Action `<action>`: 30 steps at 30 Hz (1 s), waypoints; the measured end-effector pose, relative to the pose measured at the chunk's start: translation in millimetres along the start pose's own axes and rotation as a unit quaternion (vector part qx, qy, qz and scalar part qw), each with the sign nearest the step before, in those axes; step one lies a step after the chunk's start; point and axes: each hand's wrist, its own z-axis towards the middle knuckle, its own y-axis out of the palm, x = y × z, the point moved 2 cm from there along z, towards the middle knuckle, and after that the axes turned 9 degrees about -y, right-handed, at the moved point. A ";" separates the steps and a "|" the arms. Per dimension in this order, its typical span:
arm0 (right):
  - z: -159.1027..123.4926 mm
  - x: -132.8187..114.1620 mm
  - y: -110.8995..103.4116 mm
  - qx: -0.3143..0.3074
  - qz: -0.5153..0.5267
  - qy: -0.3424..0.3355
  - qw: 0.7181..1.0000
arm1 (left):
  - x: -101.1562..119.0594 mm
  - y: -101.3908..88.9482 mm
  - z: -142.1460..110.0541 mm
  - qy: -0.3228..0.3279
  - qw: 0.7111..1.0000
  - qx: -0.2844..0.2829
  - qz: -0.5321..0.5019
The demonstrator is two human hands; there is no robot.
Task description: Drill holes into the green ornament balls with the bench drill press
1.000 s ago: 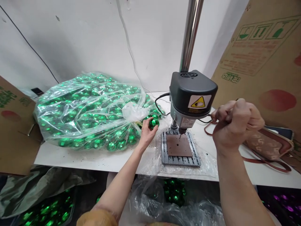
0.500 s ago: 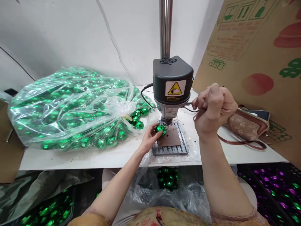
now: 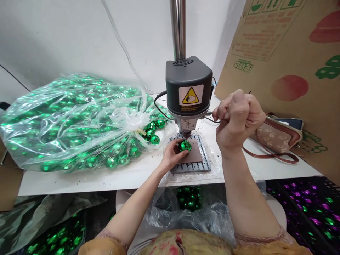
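A shiny green faceted ball (image 3: 185, 145) sits between the thumb and fingers of my left hand (image 3: 174, 154). It is directly under the chuck of a small black drill press (image 3: 189, 86), over a brown board (image 3: 195, 152) on the slotted metal base (image 3: 205, 166). Whether the bit touches the ball is too small to tell. My right hand (image 3: 237, 118) is closed in a fist around the drill press's feed lever (image 3: 208, 113), at the right side of the motor head. Most of the lever is hidden by the fingers.
A large clear bag of green balls (image 3: 79, 120) fills the table's left side, with several loose balls (image 3: 154, 139) at its mouth. On the right lie a patterned purse (image 3: 281, 136) and a big cardboard box (image 3: 265, 71). Green and purple balls (image 3: 310, 212) are below the table.
My left hand has moved the green ball right, from beside the drill bit to under the chuck. My right hand stays closed on the lever. The whole view has shifted slightly.
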 end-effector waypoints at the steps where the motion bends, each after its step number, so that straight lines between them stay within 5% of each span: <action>1: 0.2 -0.1 0.1 0.002 0.008 -0.004 1.000 | 1.2 1.5 -1.5 0.016 1.000 0.009 0.023; 6: 1.4 0.7 0.3 0.007 0.044 -0.009 0.999 | 3.2 9.0 -7.1 0.058 0.994 0.047 0.077; 30: -25.1 8.9 -10.5 0.037 0.028 -0.100 0.994 | -4.8 12.6 -8.0 0.074 0.995 0.036 0.059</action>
